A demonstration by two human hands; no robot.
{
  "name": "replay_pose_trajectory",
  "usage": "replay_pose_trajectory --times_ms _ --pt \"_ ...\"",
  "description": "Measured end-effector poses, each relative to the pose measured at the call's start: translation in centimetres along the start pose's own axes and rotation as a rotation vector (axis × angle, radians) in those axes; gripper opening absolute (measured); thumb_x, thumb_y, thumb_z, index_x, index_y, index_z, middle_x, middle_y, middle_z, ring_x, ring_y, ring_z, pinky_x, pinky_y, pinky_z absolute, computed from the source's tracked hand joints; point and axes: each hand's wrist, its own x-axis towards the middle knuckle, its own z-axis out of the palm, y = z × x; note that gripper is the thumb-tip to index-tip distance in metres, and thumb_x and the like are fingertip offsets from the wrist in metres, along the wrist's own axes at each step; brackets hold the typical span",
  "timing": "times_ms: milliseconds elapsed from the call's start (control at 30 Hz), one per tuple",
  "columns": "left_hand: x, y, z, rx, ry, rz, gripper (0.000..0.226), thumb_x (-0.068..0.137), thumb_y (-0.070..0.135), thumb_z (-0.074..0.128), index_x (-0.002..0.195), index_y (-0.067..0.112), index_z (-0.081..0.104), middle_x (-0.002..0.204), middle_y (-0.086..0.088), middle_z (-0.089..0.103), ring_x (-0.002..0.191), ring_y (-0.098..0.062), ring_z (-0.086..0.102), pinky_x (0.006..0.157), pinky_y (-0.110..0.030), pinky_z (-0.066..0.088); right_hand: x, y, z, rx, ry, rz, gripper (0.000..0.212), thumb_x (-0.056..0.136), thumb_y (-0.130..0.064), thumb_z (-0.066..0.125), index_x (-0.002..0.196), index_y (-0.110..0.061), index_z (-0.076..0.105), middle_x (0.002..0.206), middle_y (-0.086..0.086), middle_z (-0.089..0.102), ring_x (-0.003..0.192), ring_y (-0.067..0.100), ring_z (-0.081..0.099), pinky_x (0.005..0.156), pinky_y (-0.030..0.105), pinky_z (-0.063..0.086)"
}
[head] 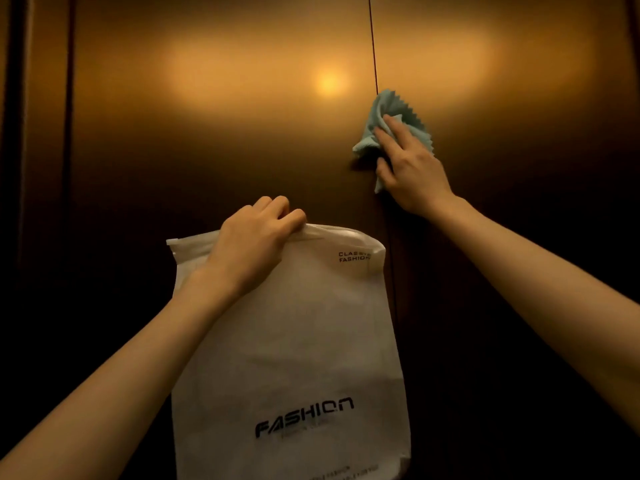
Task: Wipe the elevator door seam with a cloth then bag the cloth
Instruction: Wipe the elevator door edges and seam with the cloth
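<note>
We face the bronze elevator door (pixel 225 133), its seam (pixel 373 46) running down just right of centre. Our left hand (pixel 252 244) hangs the white bag (pixel 294 341) by its top edge, fingers curled around it. Our right hand (pixel 412 168) presses the blue cloth (pixel 381 112) onto the seam, fingers nearly straight, thumb tucked against it. The bunched cloth could slip from that loose press and drop.
</note>
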Motion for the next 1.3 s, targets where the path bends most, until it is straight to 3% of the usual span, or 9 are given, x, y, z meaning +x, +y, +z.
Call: replay_pose_trajectory --times_ms 100,300,700,900,1300 --pt "1.4 -0.7 1.0 -0.015 0.103 -0.060 0.010 0.088 0.013 0.056 0.097 0.012 0.062 0.081 -0.010 0.056 0.068 -0.027 0.051 0.054 -0.031 0.027 2.6 0.2 -0.3 -0.019 -0.013 0.001 0.052 0.097 -0.021 0.040 0.146 -0.009 0.029 0.156 0.007 0.018 0.141 0.024 0.022 0.110 0.037 0.029" --pt "4.6 -2.6 2.8 -0.058 0.208 -0.296 0.036 0.092 0.035 0.029 0.103 0.016 0.057 0.087 -0.009 0.058 0.078 -0.029 0.053 0.062 -0.037 0.036 8.0 1.1 -1.0 0.010 0.007 0.004 0.054 0.095 -0.020 0.042 0.146 -0.010 0.029 0.156 0.005 0.017 0.140 0.026 0.025 0.110 0.037 0.027" --pt "9.1 -6.7 3.6 0.038 0.296 -0.279 0.026 0.091 0.034 0.037 0.096 0.017 0.056 0.085 -0.008 0.058 0.077 -0.032 0.055 0.062 -0.040 0.040 15.3 3.0 -1.4 -0.016 0.068 -0.011 0.052 0.096 -0.022 0.040 0.146 -0.015 0.029 0.156 -0.001 0.018 0.138 0.025 0.028 0.104 0.041 0.034" --pt "11.4 -7.4 3.9 -0.033 0.353 -0.329 0.030 0.089 0.038 0.038 0.097 0.017 0.058 0.089 -0.011 0.055 0.080 -0.032 0.053 0.064 -0.037 0.039 18.7 3.5 -2.2 -0.055 0.094 -0.033 0.050 0.095 -0.022 0.039 0.144 -0.014 0.032 0.154 0.000 0.021 0.133 0.026 0.033 0.097 0.042 0.040" --pt "11.5 -7.6 4.7 -0.043 0.407 -0.397 0.026 0.089 0.040 0.037 0.096 0.023 0.055 0.095 -0.005 0.054 0.085 -0.027 0.048 0.069 -0.037 0.037 26.1 4.4 -2.2 -0.009 0.190 -0.014 0.041 0.094 -0.022 0.038 0.133 -0.011 0.043 0.148 0.006 0.030 0.122 0.029 0.044 0.096 0.038 0.038"
